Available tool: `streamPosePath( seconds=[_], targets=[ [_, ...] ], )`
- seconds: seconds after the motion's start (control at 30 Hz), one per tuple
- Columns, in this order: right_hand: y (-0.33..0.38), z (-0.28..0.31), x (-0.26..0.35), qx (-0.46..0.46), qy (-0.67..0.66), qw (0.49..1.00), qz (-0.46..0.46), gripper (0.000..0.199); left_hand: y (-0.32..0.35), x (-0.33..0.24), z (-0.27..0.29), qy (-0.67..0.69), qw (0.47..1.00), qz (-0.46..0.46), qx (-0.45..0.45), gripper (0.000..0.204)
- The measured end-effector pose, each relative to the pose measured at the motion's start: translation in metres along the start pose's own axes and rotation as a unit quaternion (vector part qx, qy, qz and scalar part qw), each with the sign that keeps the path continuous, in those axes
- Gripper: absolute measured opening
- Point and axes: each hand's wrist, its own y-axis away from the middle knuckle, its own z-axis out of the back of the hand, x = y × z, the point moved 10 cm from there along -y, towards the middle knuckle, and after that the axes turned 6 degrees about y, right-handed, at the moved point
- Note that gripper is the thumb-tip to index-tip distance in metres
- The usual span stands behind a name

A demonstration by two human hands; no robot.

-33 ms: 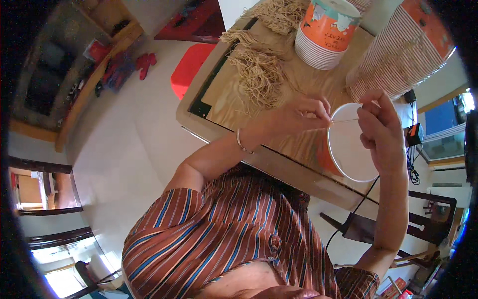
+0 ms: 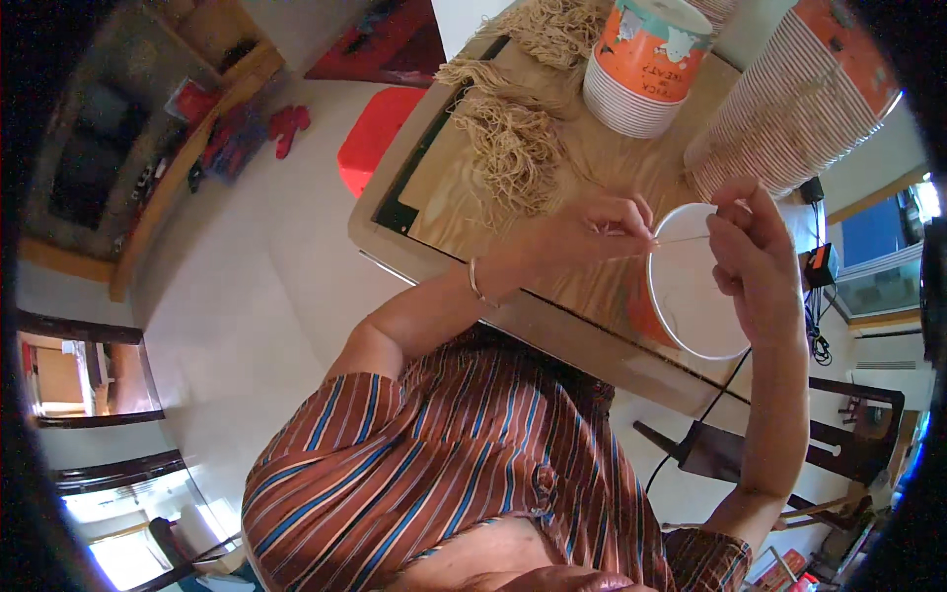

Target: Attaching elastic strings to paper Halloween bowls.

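Between my hands a short length of thin pale string is pulled taut. One end is pinched in the fingertips of my left hand, which has a bangle at the wrist. My right hand is closed on the other end, its fingers curled. Right under the string is an orange paper bucket with a white rim, its white inside showing. To the left of the bucket, past my left hand, a tangled pile of tan string lies on the wood-patterned table.
A short stack of orange and white buckets stands at the back, beside a taller leaning stack. More tan string lies at the far edge. A red stool is left of the table; a dark chair and black cables are at the right.
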Motion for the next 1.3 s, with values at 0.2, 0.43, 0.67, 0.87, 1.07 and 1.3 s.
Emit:
streamPosePath(
  seconds=[0.2,0.43,0.67,0.87,1.07,1.3],
  targets=[
    [0.007,0.002,-0.006,0.021,0.012,1.000,-0.013,0.014,0.021,0.028,-0.016,0.375,0.914,0.068,-0.143,0.003],
    [0.011,0.002,-0.002,0.024,0.038,0.999,0.012,0.014,0.029,0.055,-0.025,0.411,0.899,0.099,-0.119,0.008],
    [0.013,0.014,-0.011,0.007,0.121,0.992,-0.025,0.011,-0.007,-0.033,-0.014,-0.292,0.953,-0.082,-0.023,0.030],
    [0.015,0.014,0.002,0.103,0.195,0.972,0.083,0.016,-0.019,-0.062,-0.043,-0.385,0.879,-0.257,0.112,0.022],
    [0.031,0.030,0.027,0.025,0.406,0.888,0.215,0.010,0.006,-0.073,-0.063,-0.497,0.808,-0.234,0.216,0.020],
    [0.034,0.004,0.042,0.037,0.472,0.810,0.346,0.013,0.033,-0.067,-0.114,-0.536,0.806,-0.168,0.185,0.021]
  ],
)
